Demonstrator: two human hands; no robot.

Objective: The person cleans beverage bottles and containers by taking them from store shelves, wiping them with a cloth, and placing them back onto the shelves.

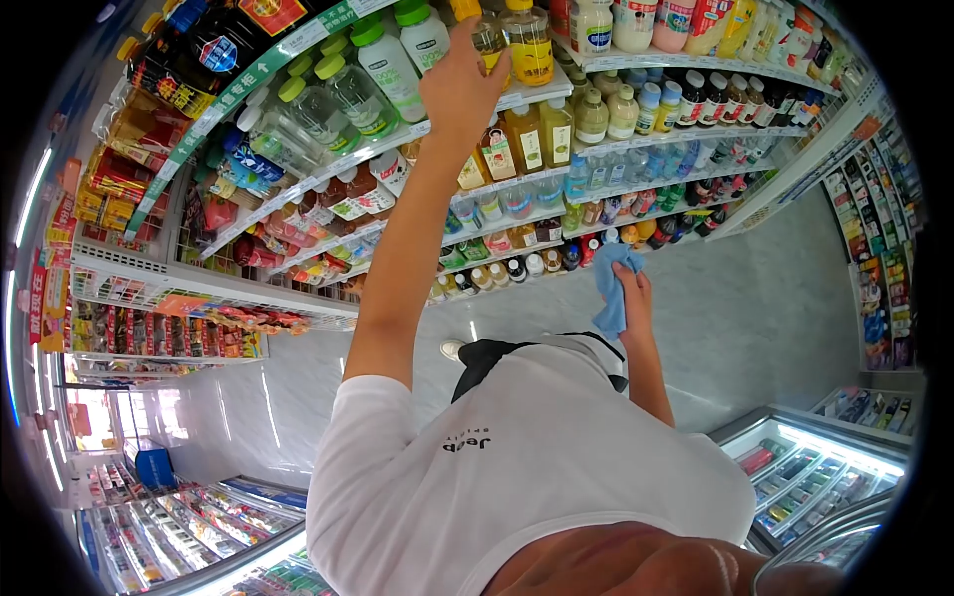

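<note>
My left hand [464,87] reaches up to the top shelf, its fingers closed around a bottle [489,42] with a yellow cap. Right beside it stands a bottle of yellow drink [529,48]. To its left are white bottles with green caps [388,68] and clear bottles with green caps [355,94]. Down by my right side, my right hand [634,298] grips a light blue cloth [609,288], which hangs loosely from the fingers.
Shelves of drinks [611,144] curve across the front. Black bottles [224,50] stand at the upper left. Grey floor [755,288] lies below. Lit chillers [805,477] stand at the lower right and lower left, and a blue bin-like object [155,467] is at the left.
</note>
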